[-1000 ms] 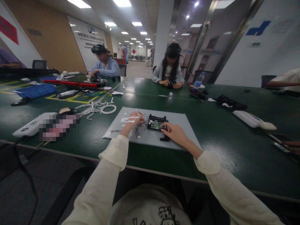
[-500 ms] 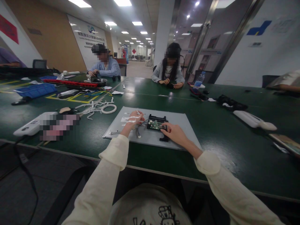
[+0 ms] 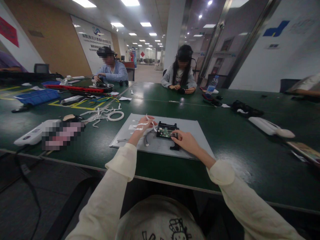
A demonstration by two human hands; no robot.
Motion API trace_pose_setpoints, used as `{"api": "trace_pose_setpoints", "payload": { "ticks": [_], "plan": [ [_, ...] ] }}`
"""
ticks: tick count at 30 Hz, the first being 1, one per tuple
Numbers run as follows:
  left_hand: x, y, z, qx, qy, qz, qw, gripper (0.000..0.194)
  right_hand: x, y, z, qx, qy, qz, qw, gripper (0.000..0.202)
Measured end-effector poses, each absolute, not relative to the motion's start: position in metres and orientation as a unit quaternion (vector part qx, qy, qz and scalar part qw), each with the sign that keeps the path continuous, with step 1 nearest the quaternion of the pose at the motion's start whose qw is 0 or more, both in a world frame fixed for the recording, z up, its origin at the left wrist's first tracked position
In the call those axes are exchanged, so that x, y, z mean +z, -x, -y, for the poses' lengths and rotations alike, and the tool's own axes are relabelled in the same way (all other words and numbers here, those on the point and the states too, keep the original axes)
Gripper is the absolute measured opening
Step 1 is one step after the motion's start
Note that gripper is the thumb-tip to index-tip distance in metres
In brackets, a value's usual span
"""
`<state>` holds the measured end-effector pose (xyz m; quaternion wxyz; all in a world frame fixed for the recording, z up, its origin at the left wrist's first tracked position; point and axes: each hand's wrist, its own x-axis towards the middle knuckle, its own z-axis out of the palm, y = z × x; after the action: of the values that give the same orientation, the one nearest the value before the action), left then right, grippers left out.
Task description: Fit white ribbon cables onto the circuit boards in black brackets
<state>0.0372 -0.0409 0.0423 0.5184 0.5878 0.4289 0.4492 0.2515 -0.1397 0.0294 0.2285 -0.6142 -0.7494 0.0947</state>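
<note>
A grey flat panel (image 3: 195, 136) lies on the green table before me. On it sits a black frame (image 3: 178, 126) carrying a green circuit board (image 3: 164, 132). My right hand (image 3: 183, 140) has its fingers closed on the board's right edge. Left of the board, my left hand (image 3: 145, 125) is closed around a thin white strip (image 3: 154, 126) that sticks out past the fingers. Grey cables (image 3: 147, 140) run from the board's left side over the panel, just below the left hand.
Left on the table are white strips with a white ring (image 3: 115, 115), a white device (image 3: 37, 132) and a blue tray (image 3: 37, 96). Two people sit across the table. On the right lie a white device (image 3: 265, 126) and a phone (image 3: 306, 151); a bottle (image 3: 212, 85) stands farther back.
My left hand has shifted slightly, and the white strip now reaches down toward the board's left edge. My right hand has stayed nearly still.
</note>
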Motion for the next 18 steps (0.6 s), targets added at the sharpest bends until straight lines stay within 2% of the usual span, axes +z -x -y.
{"api": "trace_pose_setpoints", "payload": {
  "ticks": [5,9,14,18],
  "plan": [
    [0.046,-0.036,0.041,0.441,-0.57,-0.361,0.593,0.023,0.032,-0.253,0.14,0.087,0.622,0.74,0.239,0.039],
    [0.055,-0.038,0.047,0.415,-0.586,-0.306,0.626,0.03,0.037,-0.256,0.14,0.092,0.627,0.707,0.315,0.041],
    [0.06,-0.048,0.06,0.38,-0.626,-0.236,0.639,0.036,0.042,-0.251,0.14,0.251,0.573,0.658,0.419,0.049],
    [0.06,-0.062,0.068,0.355,-0.645,-0.229,0.637,0.041,0.043,-0.243,0.142,0.298,0.552,0.661,0.412,0.049]
  ]
}}
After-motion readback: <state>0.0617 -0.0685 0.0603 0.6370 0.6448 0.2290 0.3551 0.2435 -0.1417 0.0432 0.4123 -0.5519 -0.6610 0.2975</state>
